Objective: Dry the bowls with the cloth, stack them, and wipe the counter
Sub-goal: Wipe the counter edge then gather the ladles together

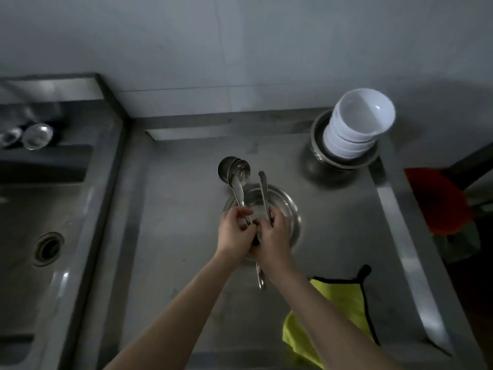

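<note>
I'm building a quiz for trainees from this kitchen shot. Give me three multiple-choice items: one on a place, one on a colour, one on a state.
1. Where does the stack of white bowls stand?
A) in the sink
B) in a metal basin at the far right of the counter
C) on the cloth

2. What colour is the cloth?
A) yellow with a black edge
B) blue
C) white

3. What are the hands doing?
A) lying flat on the counter
B) gripping metal utensils
C) wringing the cloth

Answers:
1 B, the stack sits in the basin by the wall.
2 A, it lies yellow beside the right arm.
3 B, the left hand and right hand hold the utensils over a steel bowl.
</note>
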Motion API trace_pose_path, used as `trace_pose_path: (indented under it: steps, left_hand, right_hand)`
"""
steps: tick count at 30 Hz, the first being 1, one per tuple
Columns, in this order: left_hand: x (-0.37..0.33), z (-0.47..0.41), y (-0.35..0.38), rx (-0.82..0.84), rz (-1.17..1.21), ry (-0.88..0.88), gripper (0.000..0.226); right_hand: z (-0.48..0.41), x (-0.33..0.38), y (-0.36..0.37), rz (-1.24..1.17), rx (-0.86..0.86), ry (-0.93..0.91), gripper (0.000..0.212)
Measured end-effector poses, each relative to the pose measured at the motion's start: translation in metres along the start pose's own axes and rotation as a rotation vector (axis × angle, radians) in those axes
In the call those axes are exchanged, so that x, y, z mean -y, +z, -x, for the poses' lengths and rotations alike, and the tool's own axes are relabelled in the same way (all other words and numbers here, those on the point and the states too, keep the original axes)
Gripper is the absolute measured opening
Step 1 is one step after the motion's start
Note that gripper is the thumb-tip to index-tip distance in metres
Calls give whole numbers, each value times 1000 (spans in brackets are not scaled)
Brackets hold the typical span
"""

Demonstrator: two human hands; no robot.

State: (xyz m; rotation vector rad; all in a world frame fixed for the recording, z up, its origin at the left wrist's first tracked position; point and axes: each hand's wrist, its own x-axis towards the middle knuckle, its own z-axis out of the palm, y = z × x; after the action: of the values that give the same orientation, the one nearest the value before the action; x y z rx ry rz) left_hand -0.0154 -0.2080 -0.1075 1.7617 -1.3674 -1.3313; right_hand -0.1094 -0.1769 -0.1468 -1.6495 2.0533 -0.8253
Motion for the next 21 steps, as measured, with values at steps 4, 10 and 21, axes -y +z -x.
trace_pose_path:
  steps: [4,10,21]
  left_hand:
    - [26,-2,-68,-41,28,-44,28]
    - [77,-3,-146,-90,54,-85,29]
    - [121,-8,-197,34,-147,-55,38]
  right_hand:
    - [10,57,42,-32,60,-43,33]
    - [29,117,105,-29,132,-91,25]
    - [65,145,158,-25,224,32,36]
